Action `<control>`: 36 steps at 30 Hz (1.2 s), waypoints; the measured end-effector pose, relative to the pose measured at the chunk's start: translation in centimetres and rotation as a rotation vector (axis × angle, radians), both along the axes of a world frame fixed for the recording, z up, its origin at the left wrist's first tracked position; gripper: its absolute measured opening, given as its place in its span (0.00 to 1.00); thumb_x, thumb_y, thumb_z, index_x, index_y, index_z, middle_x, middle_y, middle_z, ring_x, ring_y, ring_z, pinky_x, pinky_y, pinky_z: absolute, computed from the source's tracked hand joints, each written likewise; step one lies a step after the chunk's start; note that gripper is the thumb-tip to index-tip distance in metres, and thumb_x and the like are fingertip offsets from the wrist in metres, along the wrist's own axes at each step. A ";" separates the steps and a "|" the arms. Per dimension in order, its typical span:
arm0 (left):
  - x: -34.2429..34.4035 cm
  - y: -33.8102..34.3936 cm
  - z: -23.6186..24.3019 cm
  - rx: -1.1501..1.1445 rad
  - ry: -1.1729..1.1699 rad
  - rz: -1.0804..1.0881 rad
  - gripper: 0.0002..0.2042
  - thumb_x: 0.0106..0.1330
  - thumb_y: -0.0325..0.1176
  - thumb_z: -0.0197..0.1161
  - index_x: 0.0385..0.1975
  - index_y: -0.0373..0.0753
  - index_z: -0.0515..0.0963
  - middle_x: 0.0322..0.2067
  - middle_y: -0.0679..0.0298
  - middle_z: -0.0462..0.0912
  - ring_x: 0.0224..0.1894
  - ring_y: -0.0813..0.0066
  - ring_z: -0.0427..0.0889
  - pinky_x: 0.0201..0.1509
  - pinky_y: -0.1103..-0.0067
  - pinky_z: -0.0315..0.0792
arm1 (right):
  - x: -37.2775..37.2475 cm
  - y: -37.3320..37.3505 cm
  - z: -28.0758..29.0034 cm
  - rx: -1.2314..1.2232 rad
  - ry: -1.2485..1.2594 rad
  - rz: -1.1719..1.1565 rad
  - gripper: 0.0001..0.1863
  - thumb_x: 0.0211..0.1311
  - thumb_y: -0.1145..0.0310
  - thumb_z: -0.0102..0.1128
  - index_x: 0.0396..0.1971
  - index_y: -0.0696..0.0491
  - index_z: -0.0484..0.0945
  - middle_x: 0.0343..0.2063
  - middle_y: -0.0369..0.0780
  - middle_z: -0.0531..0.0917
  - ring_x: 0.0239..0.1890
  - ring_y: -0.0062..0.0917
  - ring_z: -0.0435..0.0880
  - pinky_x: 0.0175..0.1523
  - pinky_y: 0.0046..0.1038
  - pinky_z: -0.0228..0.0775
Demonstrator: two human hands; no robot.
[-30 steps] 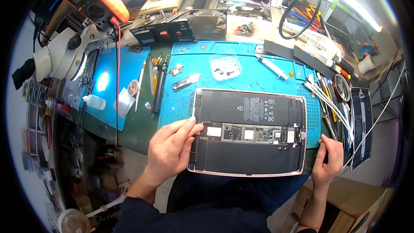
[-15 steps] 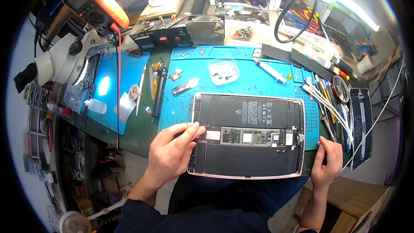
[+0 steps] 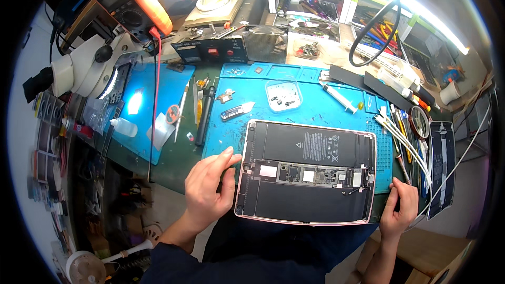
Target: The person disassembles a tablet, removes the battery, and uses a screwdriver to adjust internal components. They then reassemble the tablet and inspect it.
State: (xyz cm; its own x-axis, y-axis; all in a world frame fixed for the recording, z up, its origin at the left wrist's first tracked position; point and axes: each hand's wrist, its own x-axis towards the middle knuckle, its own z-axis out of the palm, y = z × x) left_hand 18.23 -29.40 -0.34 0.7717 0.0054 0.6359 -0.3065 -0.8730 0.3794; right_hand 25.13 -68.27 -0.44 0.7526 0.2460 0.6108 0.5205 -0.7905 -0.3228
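Tablet [image 3: 306, 173] with its screen off lies face-up-open on the near edge of the blue work mat [image 3: 326, 100], guts showing: two big black battery cells with a narrow circuit board strip running left to right between them. It sits flat, long side toward the person, pink-ish frame all around.

Left hand [image 3: 208, 186] is resting against the tablet's left edge, fingers loosely together and mostly straight, thumb tip touching the frame's left side. It's bracing more than gripping, nothing held inside the palm. Right hand [image 3: 398, 211] is at the near right corner of the tablet, fingers curled in, touching the frame there; can't tell if it's pinching anything small.

Stuff around it: a clear little plastic tray [image 3: 283, 95] with tiny screws sits on the mat just past the tablet's far edge. A syringe-like white tube [image 3: 339, 98] lies to the right of that tray. A small metal pry blade [image 3: 237, 111] is far-left of the tablet, next to a black pen-shaped tool [image 3: 205, 117]. A bundle of white cables and tweezers [image 3: 402, 137] sits right of the tablet. Off to the far left on the counter are a white microscope [image 3: 84, 68] and an orange multimeter [image 3: 131, 2] behind it.
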 end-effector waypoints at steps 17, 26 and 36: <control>0.3 -0.1 1.1 0.037 0.107 0.012 0.17 0.60 0.22 0.70 0.50 0.36 0.84 0.46 0.60 0.88 0.47 0.63 0.87 0.48 0.71 0.77 | 0.0 0.1 -0.1 0.002 0.006 -0.016 0.12 0.62 0.87 0.59 0.44 0.63 0.84 0.33 0.46 0.85 0.33 0.38 0.81 0.41 0.34 0.72; 0.4 0.1 1.3 0.091 0.180 -0.014 0.16 0.62 0.28 0.71 0.51 0.37 0.84 0.52 0.63 0.86 0.50 0.65 0.83 0.51 0.71 0.75 | -0.1 0.4 0.0 0.005 0.017 -0.028 0.11 0.63 0.87 0.58 0.44 0.63 0.83 0.33 0.46 0.85 0.33 0.37 0.81 0.40 0.34 0.71; 0.4 0.1 1.5 0.116 0.224 -0.030 0.16 0.63 0.30 0.72 0.51 0.39 0.85 0.54 0.63 0.84 0.51 0.64 0.81 0.52 0.70 0.73 | -0.1 0.5 0.0 0.017 0.037 -0.044 0.11 0.63 0.86 0.58 0.44 0.64 0.83 0.32 0.46 0.85 0.33 0.37 0.80 0.40 0.34 0.71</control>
State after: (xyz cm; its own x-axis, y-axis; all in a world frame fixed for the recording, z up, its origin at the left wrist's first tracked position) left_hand 18.62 -29.34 1.19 0.8922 -0.0824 0.4441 -0.2521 -0.9066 0.3384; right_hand 25.03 -67.79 -0.42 0.7845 0.2017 0.5864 0.4726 -0.8066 -0.3549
